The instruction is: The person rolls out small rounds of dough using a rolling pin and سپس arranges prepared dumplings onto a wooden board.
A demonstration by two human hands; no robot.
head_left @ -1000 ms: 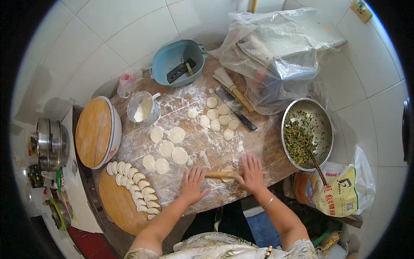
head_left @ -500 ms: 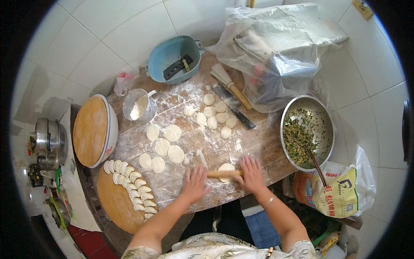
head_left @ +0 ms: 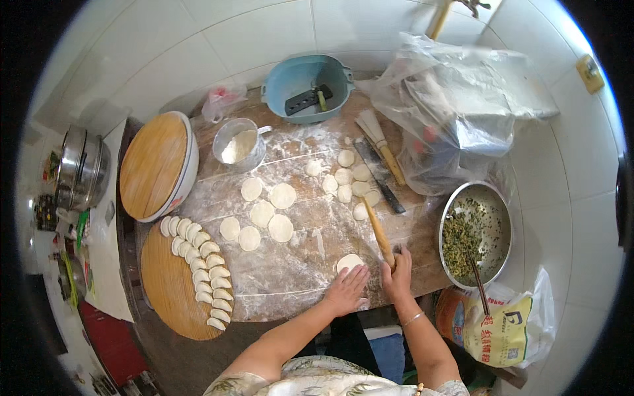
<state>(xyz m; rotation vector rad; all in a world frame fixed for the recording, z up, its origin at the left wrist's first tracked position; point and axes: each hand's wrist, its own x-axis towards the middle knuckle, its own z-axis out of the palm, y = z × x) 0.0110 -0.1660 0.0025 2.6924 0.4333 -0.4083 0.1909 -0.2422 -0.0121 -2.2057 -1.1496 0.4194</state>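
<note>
My right hand (head_left: 397,272) is closed round the lower end of a wooden rolling pin (head_left: 378,232). The pin points away from me, its far tip close to a group of small flattened dough pieces (head_left: 343,176). Beside it, my left hand (head_left: 348,290) lies flat with fingers stretched out, its fingertips at the near edge of a round dough wrapper (head_left: 348,262). Several rolled wrappers (head_left: 262,214) are spread on the floury wooden table (head_left: 290,264), left of the hands. Folded dumplings (head_left: 210,261) stand in curved rows on a round wooden board (head_left: 173,290) at the left.
A steel bowl of chopped filling (head_left: 505,228) with chopsticks (head_left: 481,287) stands at the right. Behind the dough lie a cleaver (head_left: 380,175) and a brush (head_left: 383,145). A flour cup (head_left: 247,158), blue basin (head_left: 271,94) and board-topped basin (head_left: 188,175) stand further off.
Both hands have left the pin's two ends. The right hand now holds the pin alone, swung off the wrapper to point away; the left hand has moved right to the wrapper. The view has shifted.
</note>
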